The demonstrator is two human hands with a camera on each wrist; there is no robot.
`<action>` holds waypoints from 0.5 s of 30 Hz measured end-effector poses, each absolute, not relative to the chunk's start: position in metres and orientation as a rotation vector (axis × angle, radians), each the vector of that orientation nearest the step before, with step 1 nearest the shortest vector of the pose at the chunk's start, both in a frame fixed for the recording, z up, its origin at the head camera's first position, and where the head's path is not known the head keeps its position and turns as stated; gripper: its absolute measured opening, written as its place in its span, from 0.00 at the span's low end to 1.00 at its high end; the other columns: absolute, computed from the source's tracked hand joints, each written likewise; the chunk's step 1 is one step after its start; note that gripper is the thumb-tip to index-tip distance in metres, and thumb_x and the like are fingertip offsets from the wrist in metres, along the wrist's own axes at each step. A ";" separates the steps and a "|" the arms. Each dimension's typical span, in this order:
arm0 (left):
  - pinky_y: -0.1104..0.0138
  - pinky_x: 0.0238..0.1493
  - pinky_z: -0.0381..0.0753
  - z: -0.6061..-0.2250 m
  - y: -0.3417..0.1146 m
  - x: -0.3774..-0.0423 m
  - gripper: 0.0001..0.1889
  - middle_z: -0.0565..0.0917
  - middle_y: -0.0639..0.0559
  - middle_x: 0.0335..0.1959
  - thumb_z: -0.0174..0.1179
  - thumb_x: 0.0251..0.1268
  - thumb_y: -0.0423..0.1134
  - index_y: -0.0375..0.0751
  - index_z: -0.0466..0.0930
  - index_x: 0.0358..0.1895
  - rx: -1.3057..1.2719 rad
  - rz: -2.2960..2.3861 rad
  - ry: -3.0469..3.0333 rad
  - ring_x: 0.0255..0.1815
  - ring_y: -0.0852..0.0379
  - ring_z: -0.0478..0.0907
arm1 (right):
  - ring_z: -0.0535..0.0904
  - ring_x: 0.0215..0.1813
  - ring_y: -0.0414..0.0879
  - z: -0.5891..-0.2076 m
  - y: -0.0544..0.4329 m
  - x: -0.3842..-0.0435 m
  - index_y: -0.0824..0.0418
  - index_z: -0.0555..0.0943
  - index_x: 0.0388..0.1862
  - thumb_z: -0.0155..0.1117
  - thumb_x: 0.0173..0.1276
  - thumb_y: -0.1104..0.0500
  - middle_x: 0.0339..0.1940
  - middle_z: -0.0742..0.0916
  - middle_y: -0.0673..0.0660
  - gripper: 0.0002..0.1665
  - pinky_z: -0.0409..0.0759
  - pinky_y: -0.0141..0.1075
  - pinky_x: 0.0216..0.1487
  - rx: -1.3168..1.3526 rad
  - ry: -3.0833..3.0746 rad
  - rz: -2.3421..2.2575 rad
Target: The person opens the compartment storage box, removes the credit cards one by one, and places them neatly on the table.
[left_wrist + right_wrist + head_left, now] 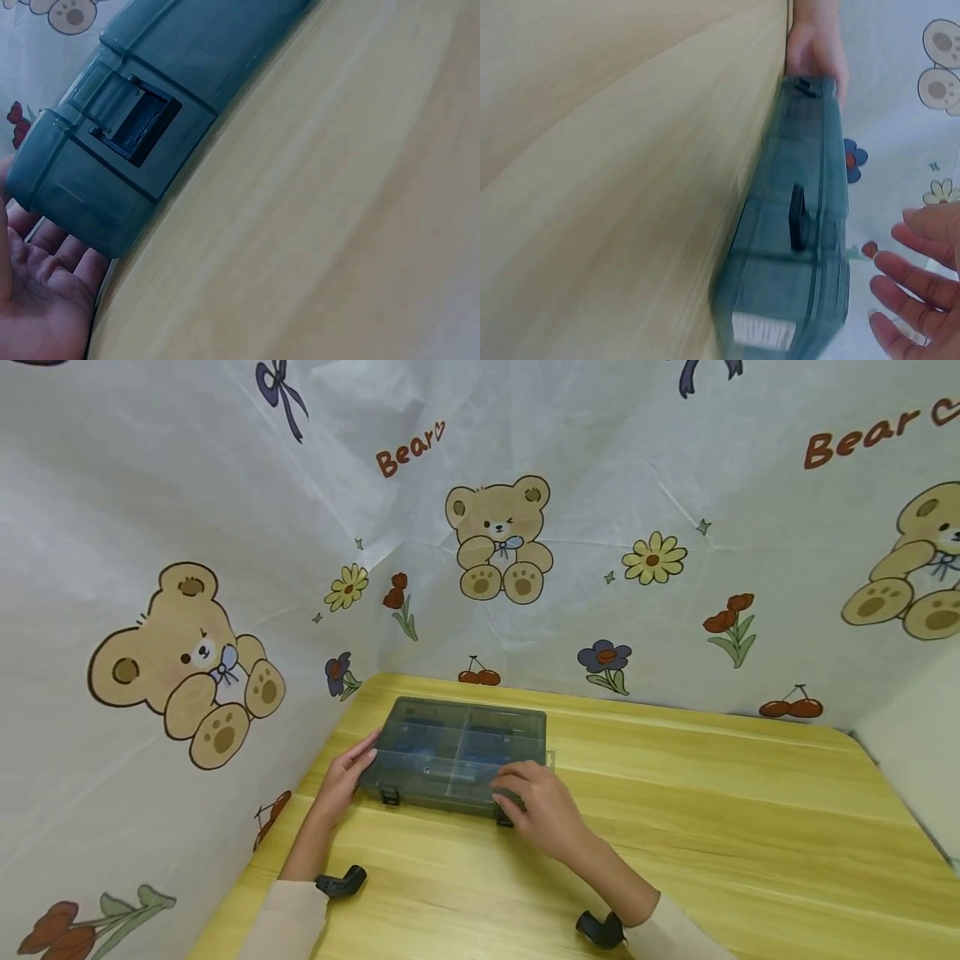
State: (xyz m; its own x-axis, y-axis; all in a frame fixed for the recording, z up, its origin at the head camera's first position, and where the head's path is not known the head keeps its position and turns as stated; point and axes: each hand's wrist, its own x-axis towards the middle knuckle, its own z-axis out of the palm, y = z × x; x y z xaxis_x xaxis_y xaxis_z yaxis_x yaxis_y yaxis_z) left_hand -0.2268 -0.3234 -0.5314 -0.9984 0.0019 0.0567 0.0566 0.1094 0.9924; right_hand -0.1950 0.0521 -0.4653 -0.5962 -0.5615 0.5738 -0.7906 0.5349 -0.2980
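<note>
A dark translucent plastic organizer case [420, 781], its lid down, lies on the table. Dividers and bluish contents show dimly through the lid. My left hand [341, 781] rests against the case's left end, thumb by the top edge and fingers along the side. Close to that hand is the front left latch [139, 120]. Over the front right corner hovers my right hand [543, 810], fingers spread and loosely bent. In the right wrist view, a gap separates these fingers [911, 292] from the case. The front right latch [799, 217] juts out from the front face.
The case stands on a yellow wood-grain table [712, 827], near its back left. A white sheet [585, 460] printed with bears and flowers hangs behind and to the left. A white label [763, 331] is stuck on the case's right end. Each wrist carries a black camera mount [342, 882].
</note>
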 end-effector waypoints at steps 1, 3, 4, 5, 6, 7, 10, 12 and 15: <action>0.51 0.79 0.48 -0.536 -0.324 -0.226 0.30 0.60 0.49 0.80 0.53 0.80 0.48 0.43 0.62 0.79 -0.054 -2.063 -2.307 0.82 0.52 0.49 | 0.82 0.51 0.50 -0.466 0.056 -0.195 0.59 0.90 0.44 0.76 0.64 0.61 0.48 0.88 0.54 0.10 0.83 0.45 0.49 1.080 -2.380 0.765; 0.61 0.75 0.61 -0.541 -0.324 -0.224 0.31 0.60 0.52 0.80 0.54 0.79 0.51 0.47 0.63 0.79 -0.014 -2.047 -2.322 0.79 0.60 0.54 | 0.82 0.54 0.52 -0.466 0.065 -0.193 0.61 0.89 0.48 0.77 0.63 0.61 0.51 0.87 0.56 0.14 0.83 0.46 0.51 1.028 -2.426 0.779; 0.68 0.71 0.65 -0.540 -0.324 -0.223 0.31 0.60 0.52 0.80 0.54 0.79 0.52 0.48 0.63 0.79 0.003 -2.038 -2.335 0.77 0.66 0.56 | 0.82 0.55 0.53 -0.466 0.069 -0.192 0.62 0.88 0.51 0.77 0.63 0.60 0.53 0.86 0.57 0.17 0.83 0.47 0.52 0.993 -2.462 0.774; 0.71 0.61 0.72 -0.540 -0.324 -0.221 0.31 0.60 0.53 0.80 0.54 0.78 0.53 0.49 0.63 0.79 0.022 -2.034 -2.344 0.68 0.66 0.68 | 0.81 0.57 0.53 -0.467 0.073 -0.191 0.63 0.87 0.53 0.77 0.63 0.59 0.55 0.85 0.57 0.20 0.83 0.47 0.53 0.955 -2.500 0.771; 0.73 0.49 0.75 -0.540 -0.324 -0.220 0.31 0.60 0.53 0.80 0.55 0.78 0.54 0.51 0.64 0.78 0.039 -2.028 -2.353 0.55 0.65 0.75 | 0.81 0.58 0.54 -0.467 0.076 -0.190 0.63 0.85 0.56 0.77 0.63 0.59 0.56 0.84 0.58 0.22 0.82 0.48 0.54 0.919 -2.530 0.768; 0.72 0.38 0.73 -0.539 -0.325 -0.219 0.31 0.60 0.53 0.80 0.55 0.77 0.55 0.52 0.64 0.78 0.052 -2.012 -2.369 0.40 0.60 0.75 | 0.80 0.60 0.55 -0.468 0.079 -0.188 0.64 0.84 0.58 0.77 0.64 0.58 0.59 0.84 0.59 0.25 0.82 0.49 0.55 0.879 -2.565 0.769; 0.64 0.53 0.79 -0.538 -0.325 -0.216 0.32 0.58 0.52 0.81 0.54 0.77 0.56 0.52 0.63 0.79 0.058 -2.009 -2.397 0.48 0.52 0.79 | 0.78 0.63 0.58 -0.473 0.086 -0.185 0.65 0.81 0.63 0.77 0.64 0.57 0.62 0.82 0.62 0.30 0.81 0.51 0.57 0.768 -2.643 0.778; 0.50 0.68 0.71 -0.539 -0.326 -0.213 0.32 0.56 0.52 0.81 0.54 0.78 0.55 0.51 0.62 0.79 0.049 -2.033 -2.390 0.67 0.44 0.71 | 0.79 0.64 0.60 -0.476 0.089 -0.185 0.66 0.81 0.63 0.77 0.63 0.57 0.62 0.82 0.64 0.31 0.82 0.52 0.57 0.715 -2.672 0.807; 0.38 0.75 0.51 -0.538 -0.327 -0.209 0.33 0.54 0.50 0.82 0.54 0.78 0.55 0.48 0.60 0.80 0.042 -2.055 -2.395 0.82 0.44 0.45 | 0.80 0.62 0.62 -0.480 0.092 -0.184 0.69 0.80 0.63 0.77 0.63 0.56 0.62 0.82 0.68 0.32 0.82 0.53 0.55 0.665 -2.704 0.856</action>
